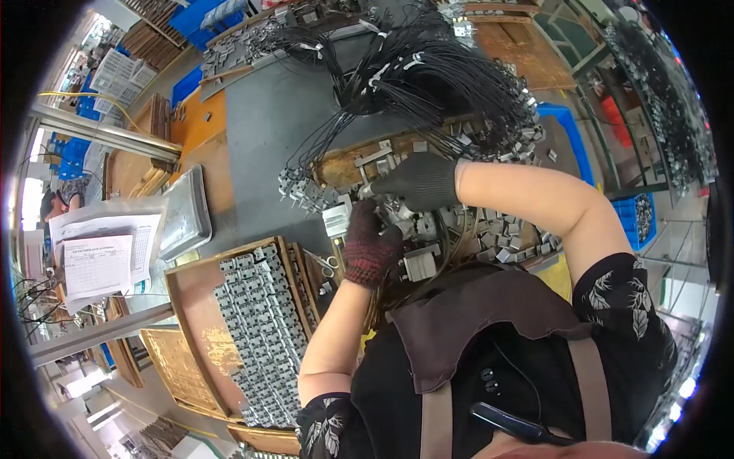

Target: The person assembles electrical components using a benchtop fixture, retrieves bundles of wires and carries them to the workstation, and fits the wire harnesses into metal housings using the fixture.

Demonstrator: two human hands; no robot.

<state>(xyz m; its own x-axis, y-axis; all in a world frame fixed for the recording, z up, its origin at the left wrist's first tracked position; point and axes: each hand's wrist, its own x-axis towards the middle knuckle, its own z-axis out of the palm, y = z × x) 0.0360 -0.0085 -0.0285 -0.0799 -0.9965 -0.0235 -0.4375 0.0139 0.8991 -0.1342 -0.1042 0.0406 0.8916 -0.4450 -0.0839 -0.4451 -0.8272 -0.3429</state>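
My left hand [372,243], in a dark red and black knit glove, is bent around something small at the work spot, beside a silvery metal block [336,220]. My right hand [419,182], in a dark grey glove, reaches in from the right with its fingers pressed together at small metal parts just above my left hand. What each hand grips is too small and covered to name. A square metal piece [420,264] lies right of my left wrist. Metal pieces with black cables [302,189] sit to the left of my hands.
A large bundle of black cables [428,69] covers the far bench. Loose metal blocks [505,233] lie at the right. A wooden tray [200,336] holds rows of metal parts at lower left, near scissors [328,265]. Papers [98,268] lie at far left.
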